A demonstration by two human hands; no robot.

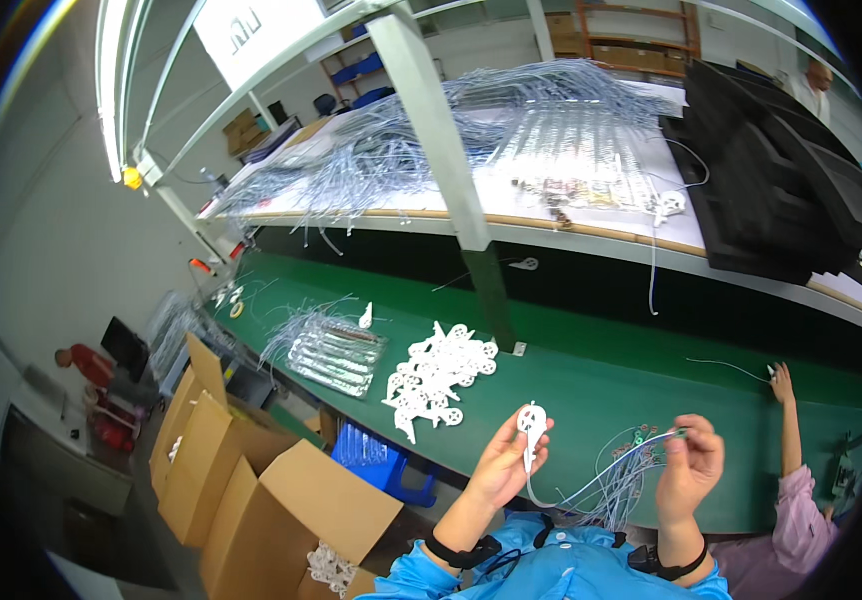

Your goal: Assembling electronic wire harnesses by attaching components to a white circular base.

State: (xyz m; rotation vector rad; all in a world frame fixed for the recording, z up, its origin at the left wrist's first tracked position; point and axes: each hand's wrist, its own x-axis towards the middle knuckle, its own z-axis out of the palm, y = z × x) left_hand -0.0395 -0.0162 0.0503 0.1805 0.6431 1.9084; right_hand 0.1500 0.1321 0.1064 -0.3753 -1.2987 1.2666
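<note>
My left hand (pixel 499 468) is closed around a white plastic teardrop-shaped housing (pixel 531 420) with a round, wheel-like head. A pale cable (pixel 591 486) hangs from its narrow end and curves over to my right hand (pixel 691 466). There my thumb and fingers pinch the cable near its end; a small greenish bit shows at the fingertips. Between my hands and my body lies a bundle of thin grey wires (pixel 623 492) with small ring-like ends. A heap of similar white housings (pixel 439 378) rests on the green table (pixel 561 385), beyond my left hand.
Silvery packs of wires (pixel 336 352) lie left of the heap. A shelf (pixel 591 232) above carries many wires and black foam trays (pixel 771 170). Its post (pixel 441 140) stands ahead. Open cardboard boxes (pixel 331 495) are at left. A co-worker's hand (pixel 782 385) reaches in at right.
</note>
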